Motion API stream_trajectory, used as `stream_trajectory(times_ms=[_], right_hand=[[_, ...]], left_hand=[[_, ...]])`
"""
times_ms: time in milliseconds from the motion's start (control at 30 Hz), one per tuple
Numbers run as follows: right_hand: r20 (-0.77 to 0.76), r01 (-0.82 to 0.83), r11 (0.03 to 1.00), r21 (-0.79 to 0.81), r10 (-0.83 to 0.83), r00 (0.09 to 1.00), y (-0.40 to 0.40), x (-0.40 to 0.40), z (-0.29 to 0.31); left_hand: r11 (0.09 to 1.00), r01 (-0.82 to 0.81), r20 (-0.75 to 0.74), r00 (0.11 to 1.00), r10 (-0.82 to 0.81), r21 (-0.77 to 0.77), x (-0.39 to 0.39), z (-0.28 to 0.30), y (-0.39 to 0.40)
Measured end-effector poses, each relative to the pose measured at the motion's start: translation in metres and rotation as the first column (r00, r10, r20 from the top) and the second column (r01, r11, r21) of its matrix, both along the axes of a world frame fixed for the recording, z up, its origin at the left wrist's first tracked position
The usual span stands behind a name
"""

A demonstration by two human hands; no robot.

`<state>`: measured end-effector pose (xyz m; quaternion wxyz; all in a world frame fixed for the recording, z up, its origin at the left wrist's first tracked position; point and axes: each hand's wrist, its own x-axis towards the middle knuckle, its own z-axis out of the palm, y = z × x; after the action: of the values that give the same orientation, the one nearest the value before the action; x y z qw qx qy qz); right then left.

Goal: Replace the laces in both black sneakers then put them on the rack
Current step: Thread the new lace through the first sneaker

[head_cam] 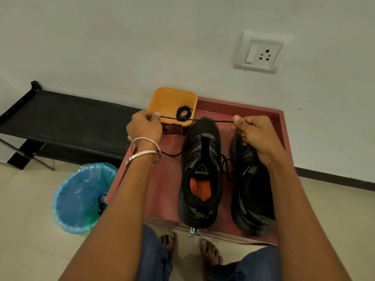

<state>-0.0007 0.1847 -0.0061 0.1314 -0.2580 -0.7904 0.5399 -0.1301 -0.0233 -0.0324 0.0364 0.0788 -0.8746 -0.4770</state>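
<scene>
Although the rack (67, 118), a black frame with a fabric shelf at the left of the frame against the wall, carries no shoes, the work on the red table (168, 177) at centre looks only partly under way. Both black sneakers sit on it side by side, toes toward the wall: the left sneaker (199, 175) shows bare eyelets and an orange insole, and the right sneaker (251, 191) is half hidden by the forearm, so its lacing cannot be told. A bin lined with blue plastic (81, 197) at lower left holds a dark cord on its near rim, probably a discarded lace. At the table's far corner a yellow box (172, 102) holds a coiled black lace (184, 113), seemingly the spare for the second shoe. Above the toes, the left hand (145, 126) and the right hand (256, 132) each pinch a black lace (211, 120) between curled fingers and thumb, drawing it taut across; slack trails down beside the left sneaker. By this reading the old laces are out of at least one shoe, while threading both shoes and moving them to the rack remain.
</scene>
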Motion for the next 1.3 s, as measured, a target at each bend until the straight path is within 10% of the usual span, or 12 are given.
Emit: stream_trajectory(times_ms=[133,300,500,600,733,900,1100,1300], right_hand=[[-0.03,-0.084,0.995,0.062,0.086,0.996,-0.015,-0.008,0.001],[-0.101,-0.233,0.972,0.025,0.235,0.967,-0.032,-0.017,0.003],[-0.071,-0.194,0.981,-0.004,0.193,0.979,-0.019,-0.009,0.0],[-0.061,-0.124,0.992,-0.018,0.122,0.991,-0.009,-0.004,-0.001],[-0.044,-0.03,0.999,-0.018,0.029,0.999,-0.002,-0.003,-0.004],[-0.077,-0.1,0.995,-0.009,0.099,0.992,-0.017,-0.008,0.0],[-0.085,-0.188,0.982,-0.021,0.185,0.979,-0.032,-0.014,-0.001],[-0.049,-0.19,0.981,-0.045,0.188,0.981,-0.023,-0.009,0.0]], left_hand=[[0.908,0.418,-0.267,0.873,-0.409,-0.023,0.011,0.011,0.016],[0.561,0.826,-0.295,0.55,-0.781,0.055,0.038,0.019,0.041],[0.75,0.637,-0.174,0.77,-0.614,0.176,0.029,0.022,0.03],[0.933,0.267,-0.127,0.962,-0.243,0.24,0.015,0.019,0.015],[0.99,-0.118,0.006,0.993,0.118,0.071,0.006,0.012,-0.003],[0.958,0.251,-0.226,0.934,-0.277,-0.138,0.013,0.012,0.015],[0.662,0.75,-0.245,0.639,-0.729,-0.014,0.039,0.018,0.045],[0.783,0.615,-0.144,0.786,-0.601,0.09,0.03,0.017,0.037]])
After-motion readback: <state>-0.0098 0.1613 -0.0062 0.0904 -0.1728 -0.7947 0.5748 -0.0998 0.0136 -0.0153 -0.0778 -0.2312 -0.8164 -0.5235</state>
